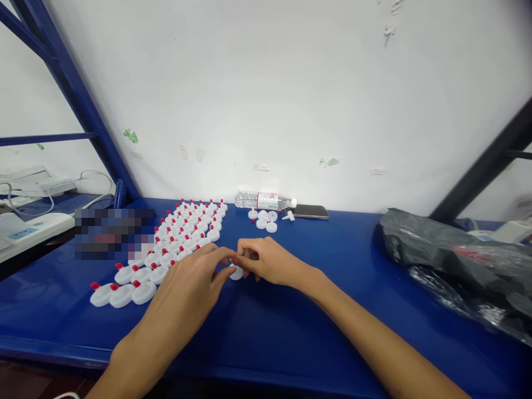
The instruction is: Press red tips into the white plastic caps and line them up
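A round white plastic cap is between my two hands, low over the blue table. My left hand comes from the left, its thumb and forefinger closed about the cap's left side. From the right, my right hand has its fingers bent in a pinch at the cap's top and right edge. The fingertips cover the top of the cap, so any small part there is hidden. Left of my hands stand rows of white caps with red tips. Beyond my hands lies a small group of loose white caps.
At the wall lies a clear plastic bottle beside a dark phone, with a white nozzle piece before them. A grey plastic bag fills the right side. A white power strip and blue frame bars stand left.
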### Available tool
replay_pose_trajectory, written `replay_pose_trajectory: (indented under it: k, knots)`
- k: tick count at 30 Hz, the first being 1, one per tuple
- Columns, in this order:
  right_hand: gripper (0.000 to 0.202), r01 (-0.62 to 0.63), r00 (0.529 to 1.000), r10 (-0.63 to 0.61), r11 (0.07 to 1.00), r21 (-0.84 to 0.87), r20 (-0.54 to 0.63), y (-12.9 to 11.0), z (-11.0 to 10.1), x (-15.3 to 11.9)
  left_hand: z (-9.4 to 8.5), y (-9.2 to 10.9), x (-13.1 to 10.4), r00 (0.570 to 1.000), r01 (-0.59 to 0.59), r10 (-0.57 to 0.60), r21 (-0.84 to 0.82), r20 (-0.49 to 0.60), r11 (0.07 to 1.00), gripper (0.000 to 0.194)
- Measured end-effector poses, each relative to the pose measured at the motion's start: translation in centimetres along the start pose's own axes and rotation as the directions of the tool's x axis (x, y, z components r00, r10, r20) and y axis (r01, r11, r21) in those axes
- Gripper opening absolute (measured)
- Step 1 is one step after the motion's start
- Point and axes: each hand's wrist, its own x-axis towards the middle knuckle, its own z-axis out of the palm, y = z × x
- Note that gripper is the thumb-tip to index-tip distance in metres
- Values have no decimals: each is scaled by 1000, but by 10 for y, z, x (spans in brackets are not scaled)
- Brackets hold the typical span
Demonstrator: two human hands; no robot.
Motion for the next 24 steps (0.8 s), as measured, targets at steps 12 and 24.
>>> replay_pose_trajectory:
  k: [12, 24]
  knots:
    - [37, -136, 976, 49, 896, 422, 211, 17, -1, 4, -7, 6, 2, 999, 25, -19, -122, 48, 992, 20]
    - [40, -89, 949, -53, 901, 424, 311, 24, -12, 4, -8, 4, 5, 985, 16, 14, -172, 171, 985, 22]
